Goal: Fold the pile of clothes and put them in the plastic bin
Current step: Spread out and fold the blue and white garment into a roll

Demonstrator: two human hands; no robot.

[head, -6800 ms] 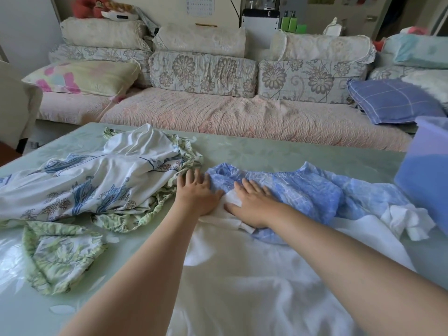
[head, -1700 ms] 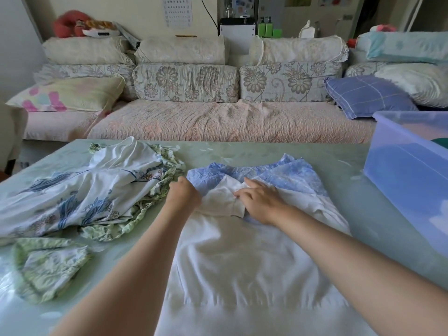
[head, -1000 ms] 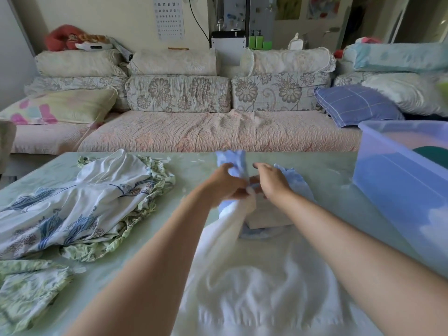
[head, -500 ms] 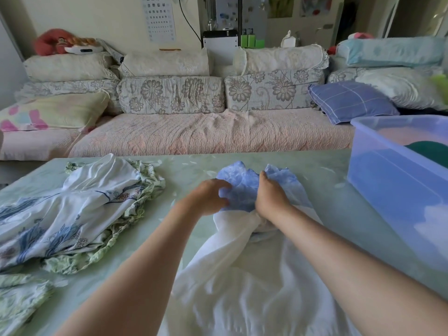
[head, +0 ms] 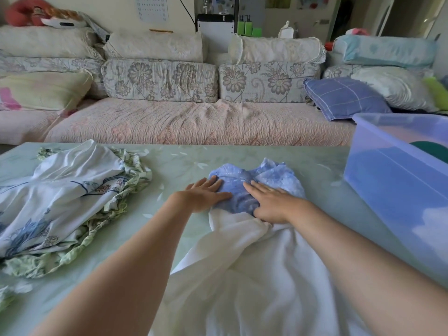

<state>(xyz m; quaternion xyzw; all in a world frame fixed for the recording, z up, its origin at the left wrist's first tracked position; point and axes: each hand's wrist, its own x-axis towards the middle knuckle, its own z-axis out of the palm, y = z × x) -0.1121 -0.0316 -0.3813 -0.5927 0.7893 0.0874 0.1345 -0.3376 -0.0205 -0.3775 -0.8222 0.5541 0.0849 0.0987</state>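
Far left: floral pile lies crumpled on the table, unfolded and well apart from both hands. Not our item right now.

Left hand: flat, palm down. Fingers are straight and close together, tips pointing away from us and a bit right. They rest on the left edge of the blue top, with the heel of the hand on bare table just beside the cloth. No pinch.

Middle: dress, the item we work on. Its long axis runs near-to-far. The white skirt spreads toward us between our forearms and runs off the bottom of the view. The blue top is the far end and points at the sofa. The top looks bunched or doubled over, not flat, and the skirt gathers narrow right under our wrists.

Right hand: flat, palm down on the blue top. Fingers are straight and slightly spread, pointing away and a bit left. It presses, no grip.

Key relation: the top sits under and just ahead of both sets of fingertips, while the bulk of the cloth lies behind the hands, toward us. Our read is that we are pressing the top fold down and the next fold goes along the long axis. Both hands are about equally near, the right one more fully on the cloth.

Far right: plastic bin, open, near the dress but apart from it, with a green item inside. It is on the right hand's side, so the folded dress leaves rightward, across its axis. Not ready yet; the skirt is loose.
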